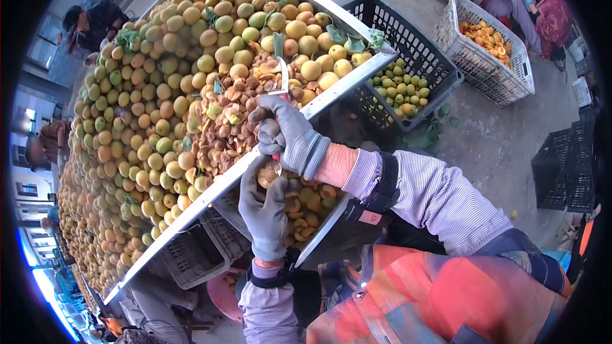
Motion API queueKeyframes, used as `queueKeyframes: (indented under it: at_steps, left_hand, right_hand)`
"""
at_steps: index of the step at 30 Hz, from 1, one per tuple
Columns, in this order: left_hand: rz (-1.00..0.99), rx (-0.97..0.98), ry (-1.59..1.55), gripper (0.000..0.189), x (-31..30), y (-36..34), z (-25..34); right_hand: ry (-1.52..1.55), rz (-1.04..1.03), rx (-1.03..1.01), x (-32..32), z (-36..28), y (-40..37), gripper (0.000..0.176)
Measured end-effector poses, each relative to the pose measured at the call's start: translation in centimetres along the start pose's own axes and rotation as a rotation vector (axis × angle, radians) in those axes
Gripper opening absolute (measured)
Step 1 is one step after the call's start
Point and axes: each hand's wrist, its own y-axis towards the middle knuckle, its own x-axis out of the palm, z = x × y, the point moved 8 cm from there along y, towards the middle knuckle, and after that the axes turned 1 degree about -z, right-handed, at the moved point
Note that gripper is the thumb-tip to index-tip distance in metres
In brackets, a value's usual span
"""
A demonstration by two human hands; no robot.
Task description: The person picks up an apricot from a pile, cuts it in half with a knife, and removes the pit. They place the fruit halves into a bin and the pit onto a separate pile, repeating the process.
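Note:
Gloved in grey, my right hand (290,137) is closed around a red-handled cutting tool (284,79) with a slim metal end pointing up over the table. Just below it, my left hand (264,210), in a matching glove, grips an apricot (268,174) between thumb and fingers. The fruit looks cut, with its inside showing. Both hands are at the near metal edge of a table (223,181) heaped with whole apricots (153,105). Beyond my hands lies a pile of brown pits and scraps (233,114). Halved apricots (306,213) lie in a container beneath my hands, partly hidden by them.
A black crate (440,76) with small green fruit stands right of the table. Beyond it is a white crate (494,92) of halved apricots. A grey crate (197,255) and pink basin (223,296) sit below the table edge. Other people work around.

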Motion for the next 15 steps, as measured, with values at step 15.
queueKeyframes:
  at_steps: [15]
  left_hand:
    - [0.066,0.035,-0.027,0.027,-1.1,4.2,0.6]
  right_hand:
    - [0.08,-0.049,-0.224,2.0,-5.5,0.9,0.03]
